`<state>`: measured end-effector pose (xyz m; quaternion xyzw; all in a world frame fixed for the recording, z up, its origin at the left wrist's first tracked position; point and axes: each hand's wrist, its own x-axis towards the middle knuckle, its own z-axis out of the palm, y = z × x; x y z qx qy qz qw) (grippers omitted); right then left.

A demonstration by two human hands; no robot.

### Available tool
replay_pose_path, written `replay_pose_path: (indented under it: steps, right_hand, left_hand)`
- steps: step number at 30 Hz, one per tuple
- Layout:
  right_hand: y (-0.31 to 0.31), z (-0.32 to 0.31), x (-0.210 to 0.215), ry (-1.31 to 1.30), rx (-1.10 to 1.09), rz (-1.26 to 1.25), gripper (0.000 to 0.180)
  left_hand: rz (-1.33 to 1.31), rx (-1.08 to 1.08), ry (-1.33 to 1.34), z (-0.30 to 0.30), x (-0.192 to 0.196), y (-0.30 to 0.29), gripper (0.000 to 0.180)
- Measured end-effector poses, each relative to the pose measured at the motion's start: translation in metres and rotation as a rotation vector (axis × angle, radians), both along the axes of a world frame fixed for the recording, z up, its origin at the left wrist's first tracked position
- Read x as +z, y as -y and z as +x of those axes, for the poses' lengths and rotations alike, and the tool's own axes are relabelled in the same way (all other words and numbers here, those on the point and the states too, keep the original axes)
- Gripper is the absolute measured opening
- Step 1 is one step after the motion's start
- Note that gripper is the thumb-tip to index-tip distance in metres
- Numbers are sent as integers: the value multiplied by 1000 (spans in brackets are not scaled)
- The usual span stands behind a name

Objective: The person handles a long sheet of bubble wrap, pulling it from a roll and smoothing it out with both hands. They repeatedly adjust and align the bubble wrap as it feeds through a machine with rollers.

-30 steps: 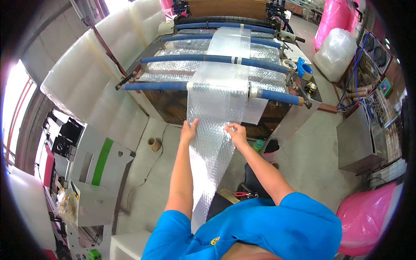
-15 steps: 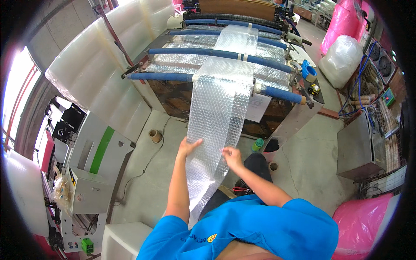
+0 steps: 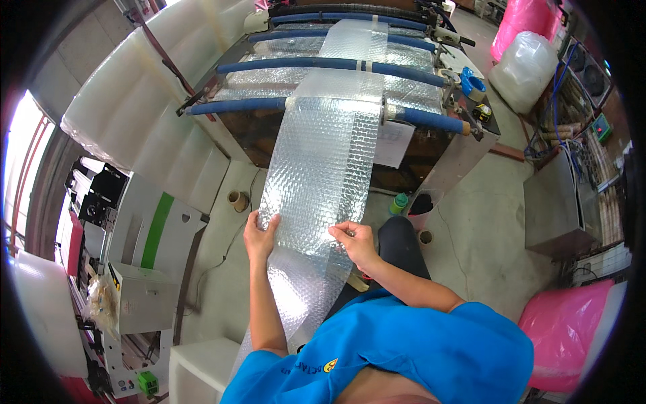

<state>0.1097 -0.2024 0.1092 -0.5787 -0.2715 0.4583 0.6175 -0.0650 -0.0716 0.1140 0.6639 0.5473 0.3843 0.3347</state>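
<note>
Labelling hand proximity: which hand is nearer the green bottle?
Right. In the head view, the right hand, at the bubble wrap's right part, is below and left of the green bottle. The left hand, at the wrap's left edge, is farther left.

Blue shirt (image 3: 431, 337), 6 o'clock: dark lettering (image 3: 311, 367), running toward 9 o'clock from a small yellow emblem (image 3: 330, 365). White paper sheet (image 3: 394, 144), 2 o'clock: any print too small to read.
</note>
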Motion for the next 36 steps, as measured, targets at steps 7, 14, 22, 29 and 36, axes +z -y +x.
replay_pose_path:
  steps: [7, 14, 22, 29, 36]
  right_hand:
    - [-12, 10, -49, 155, -111, -56, 14]
    - [-43, 45, -108, 565, -166, -124, 17]
    - [-48, 46, -113, 647, -142, -112, 17]
    - [-48, 50, -126, 604, -148, -145, 17]
    - [-46, 49, -130, 562, -147, -185, 20]
  left_hand:
    - [-150, 114, -83, 17, -58, -19, 28]
    - [-292, 19, -127, 45, -133, -63, 26]
    - [46, 26, 287, 4, -70, -104, 47]
    - [1166, 19, 450, -61, 214, -34, 42]
    - [750, -98, 308, -4, 146, -27, 44]
